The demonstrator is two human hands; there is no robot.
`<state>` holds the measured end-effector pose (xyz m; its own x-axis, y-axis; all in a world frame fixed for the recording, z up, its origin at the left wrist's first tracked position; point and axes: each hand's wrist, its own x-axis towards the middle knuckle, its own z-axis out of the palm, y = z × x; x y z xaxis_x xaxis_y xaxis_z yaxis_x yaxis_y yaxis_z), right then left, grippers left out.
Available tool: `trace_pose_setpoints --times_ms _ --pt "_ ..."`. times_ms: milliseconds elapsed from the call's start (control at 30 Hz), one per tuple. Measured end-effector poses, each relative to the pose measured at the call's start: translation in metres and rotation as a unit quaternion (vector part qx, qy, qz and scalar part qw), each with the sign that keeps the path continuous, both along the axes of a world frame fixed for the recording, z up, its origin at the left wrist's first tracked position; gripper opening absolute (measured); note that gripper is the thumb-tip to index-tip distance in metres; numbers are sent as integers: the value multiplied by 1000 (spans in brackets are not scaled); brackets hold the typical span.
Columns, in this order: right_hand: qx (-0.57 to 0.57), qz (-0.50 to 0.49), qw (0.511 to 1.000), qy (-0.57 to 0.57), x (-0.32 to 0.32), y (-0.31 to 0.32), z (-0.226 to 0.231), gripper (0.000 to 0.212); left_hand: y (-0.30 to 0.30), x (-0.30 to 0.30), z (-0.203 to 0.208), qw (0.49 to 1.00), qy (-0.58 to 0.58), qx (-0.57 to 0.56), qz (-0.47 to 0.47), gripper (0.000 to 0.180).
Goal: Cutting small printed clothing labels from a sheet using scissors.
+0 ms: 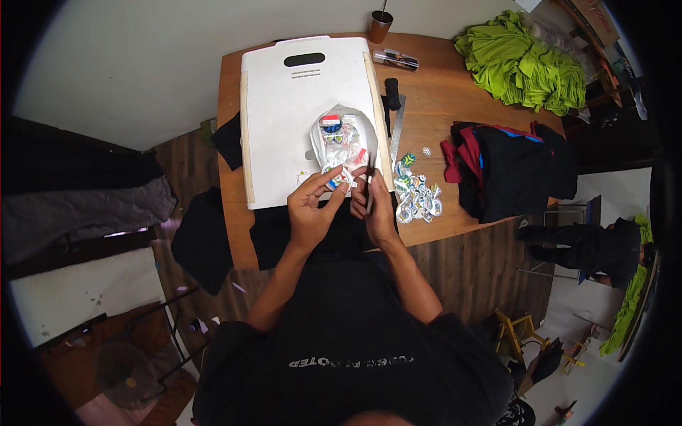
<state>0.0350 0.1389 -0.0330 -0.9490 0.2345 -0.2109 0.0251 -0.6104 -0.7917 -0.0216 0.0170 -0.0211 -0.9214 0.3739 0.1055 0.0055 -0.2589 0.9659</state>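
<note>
My left hand (310,213) pinches a small white, printed cut-out patch (339,177) with red and blue on it. Close beside it, my right hand (380,213) is closed around a slim dark tool, apparently scissors (370,177), pointing away from me. Its handle is mostly hidden by the fingers. Just beyond both hands, a translucent white plastic bag (317,145) lies on a white board (273,128), with colourful printed pieces in it. To the right on the table is a loose pile of round, printed cut-outs (419,199).
The wooden table (440,106) also holds a metal ruler (398,131), a brown cup (380,27), folded dark and red garments (508,170) and a heap of lime-green cloth (526,64). Black fabric (273,238) hangs over the front edge. Another person (611,248) stands far right.
</note>
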Motion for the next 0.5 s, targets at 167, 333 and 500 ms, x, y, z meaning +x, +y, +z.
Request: trace_pose_setpoints --times_ms 167,333,500 --pt "66 108 992 9 3 7 -10 36 5 -5 -6 1000 -5 23 -10 37" --pt "33 70 997 7 63 -22 -36 40 -19 37 -18 999 -28 11 -12 36" --pt "14 91 995 33 73 -29 -51 40 -23 41 -20 1000 -15 -19 -17 37"
